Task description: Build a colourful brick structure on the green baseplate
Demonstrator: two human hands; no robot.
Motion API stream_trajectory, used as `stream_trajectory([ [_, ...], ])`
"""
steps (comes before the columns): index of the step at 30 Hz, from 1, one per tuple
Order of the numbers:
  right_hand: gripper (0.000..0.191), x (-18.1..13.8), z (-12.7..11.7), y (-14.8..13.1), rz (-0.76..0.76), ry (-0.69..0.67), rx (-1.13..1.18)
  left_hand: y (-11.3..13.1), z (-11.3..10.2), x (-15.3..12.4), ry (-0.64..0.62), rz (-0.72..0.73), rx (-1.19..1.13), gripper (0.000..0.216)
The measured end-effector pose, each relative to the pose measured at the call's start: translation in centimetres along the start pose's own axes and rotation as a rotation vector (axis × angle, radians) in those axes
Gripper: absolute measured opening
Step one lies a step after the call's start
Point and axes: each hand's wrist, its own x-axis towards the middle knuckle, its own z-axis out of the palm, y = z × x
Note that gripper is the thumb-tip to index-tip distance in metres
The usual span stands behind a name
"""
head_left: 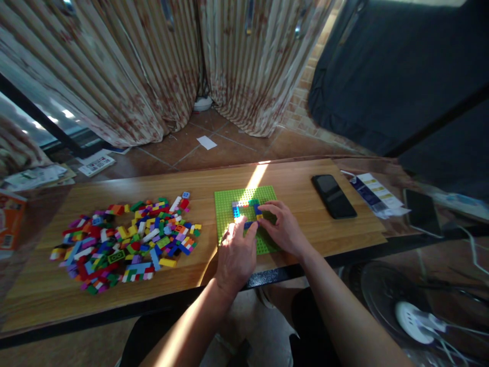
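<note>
A green studded baseplate (223, 200) lies on the wooden table, with a small rectangular outline of building bricks (236, 210) in blue, white, yellow and other colours on it. My right hand (283, 228) reaches in from the right, thumb and index finger closing about a blue and yellow building brick (260, 217) at the outline's right side. Over the front left corner bends my left hand (237, 252), its fingertips at the bricks there. Whatever lies between its thumb and fingers is hidden. Part of the outline's front side is covered by this hand.
A broad heap of loose mixed-colour bricks (132, 239) spreads over the left of the table (294, 178). On the right lie a black phone (333, 196) and a printed leaflet (378, 193). A white power strip (414, 322) with cables sits low at right.
</note>
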Motion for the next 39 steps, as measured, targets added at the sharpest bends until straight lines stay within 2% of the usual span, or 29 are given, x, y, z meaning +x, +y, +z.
stream_trajectory([
  [4,0.023,0.1,0.2,-0.1,0.019,0.013,0.005,0.2,-0.1,0.0,-0.037,0.005,0.094,0.036],
  [11,0.025,0.2,0.6,-0.2,0.054,0.037,-0.001,0.3,0.2,0.2,-0.077,-0.001,0.123,0.036],
  [25,0.035,-0.4,1.7,-0.3,0.000,0.085,0.012,0.7,0.8,0.0,-0.032,0.020,0.148,0.034],
  [29,0.032,-0.2,1.4,0.1,0.009,0.087,0.076,0.3,0.7,-0.3,0.014,0.035,0.067,0.035],
  [32,0.033,0.4,1.1,0.8,0.130,0.150,0.240,-0.4,0.8,-0.6,0.071,0.061,-0.076,0.038],
  [35,0.035,1.1,1.2,1.2,0.274,0.234,0.393,-1.4,0.7,-0.5,0.203,0.041,-0.294,0.037],
  [39,0.032,1.8,1.4,0.8,0.238,0.317,0.355,-3.5,-0.4,0.3,0.380,-0.088,-0.492,0.034],
])
